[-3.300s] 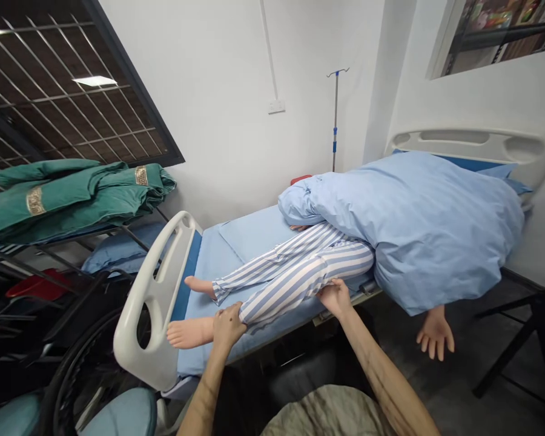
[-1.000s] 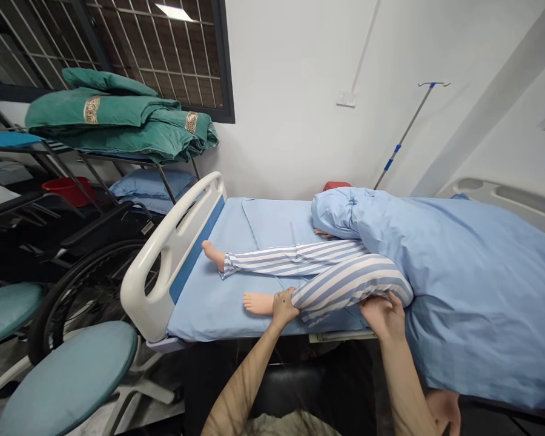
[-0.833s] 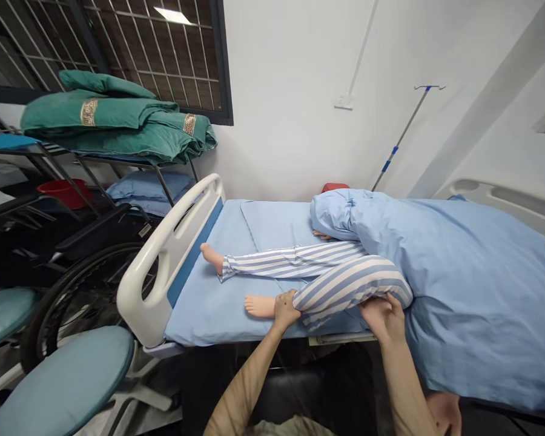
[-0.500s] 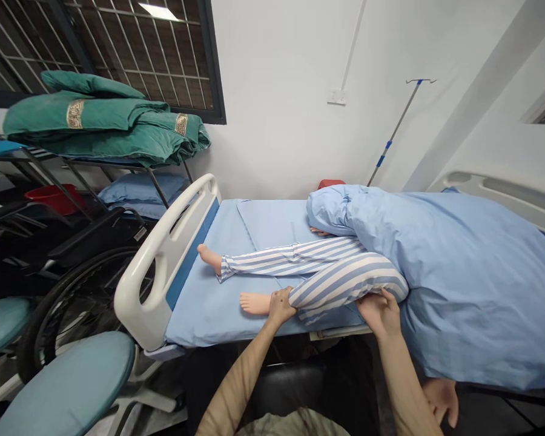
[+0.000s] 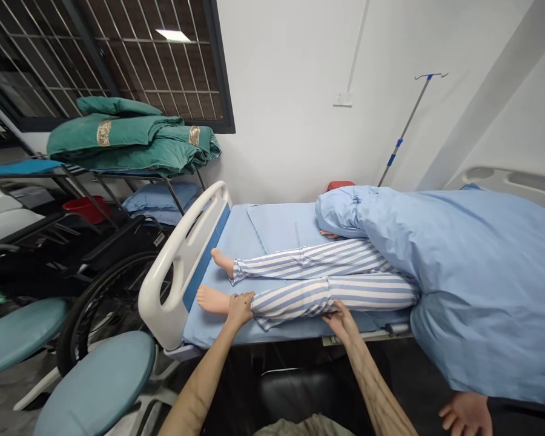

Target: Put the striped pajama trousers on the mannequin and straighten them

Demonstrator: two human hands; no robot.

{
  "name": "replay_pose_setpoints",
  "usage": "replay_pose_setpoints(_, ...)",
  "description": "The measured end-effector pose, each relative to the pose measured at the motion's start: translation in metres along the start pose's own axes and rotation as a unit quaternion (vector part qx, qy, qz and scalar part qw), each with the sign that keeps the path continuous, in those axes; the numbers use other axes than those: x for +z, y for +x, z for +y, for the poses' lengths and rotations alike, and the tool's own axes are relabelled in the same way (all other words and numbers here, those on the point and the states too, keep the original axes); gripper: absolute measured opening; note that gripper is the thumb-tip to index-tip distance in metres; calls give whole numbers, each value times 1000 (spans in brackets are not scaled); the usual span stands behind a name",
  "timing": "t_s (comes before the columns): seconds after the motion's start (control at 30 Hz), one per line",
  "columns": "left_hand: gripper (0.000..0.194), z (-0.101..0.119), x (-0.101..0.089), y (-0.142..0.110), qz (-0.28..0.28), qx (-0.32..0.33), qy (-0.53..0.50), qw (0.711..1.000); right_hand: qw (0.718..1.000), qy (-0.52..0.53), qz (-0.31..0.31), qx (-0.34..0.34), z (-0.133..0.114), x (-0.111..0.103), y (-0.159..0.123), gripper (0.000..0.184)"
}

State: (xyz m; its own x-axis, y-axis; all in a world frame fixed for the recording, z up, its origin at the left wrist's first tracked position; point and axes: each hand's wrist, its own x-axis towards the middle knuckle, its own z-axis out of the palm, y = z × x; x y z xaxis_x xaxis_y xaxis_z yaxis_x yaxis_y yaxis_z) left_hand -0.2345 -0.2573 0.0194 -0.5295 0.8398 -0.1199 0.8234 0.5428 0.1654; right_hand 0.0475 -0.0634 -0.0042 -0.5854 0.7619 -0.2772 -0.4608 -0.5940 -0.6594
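Manikin's striped pajama leg [image 5: 331, 297], left hand [image 5: 239, 309] curled on cuff [image 5: 260, 313], right hand [image 5: 340, 321] cupped beneath

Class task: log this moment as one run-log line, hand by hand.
left hand: grip on ankle end of striped pajama leg | right hand: touching same leg's lower edge

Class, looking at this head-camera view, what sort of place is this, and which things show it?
Probably a nursing training room or a hospital ward. There is a hospital bed with white end panels, an IV pole by the wall behind it, and a manikin in striped pyjamas lying on the bed, which points towards training.
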Motion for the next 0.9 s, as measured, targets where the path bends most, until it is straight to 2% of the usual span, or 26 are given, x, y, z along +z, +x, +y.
replay_pose_setpoints(0.1,49,-12,9,6,-10,5,48,999,994,31,42,98,27,-20,7,19)
replay_pose_setpoints(0.2,51,-13,17,13,-15,12,68,998,992,40,31,117,36,-37,10,21)
replay_pose_setpoints(0.3,49,-13,19,17,-12,16,77,997,992,44,22,118,35,-42,10,21)
replay_pose_setpoints(0.47,47,-12,18,21,-22,8,87,996,994,26,38,101,36,-37,6,23)
replay_pose_setpoints(0.7,45,-12,20,27,-36,7,111,993,994,5,98,47,56,-34,0,30)
replay_pose_setpoints(0.9,46,-20,21,26,-31,30,111,993,989,-28,141,22,67,-39,-14,38)
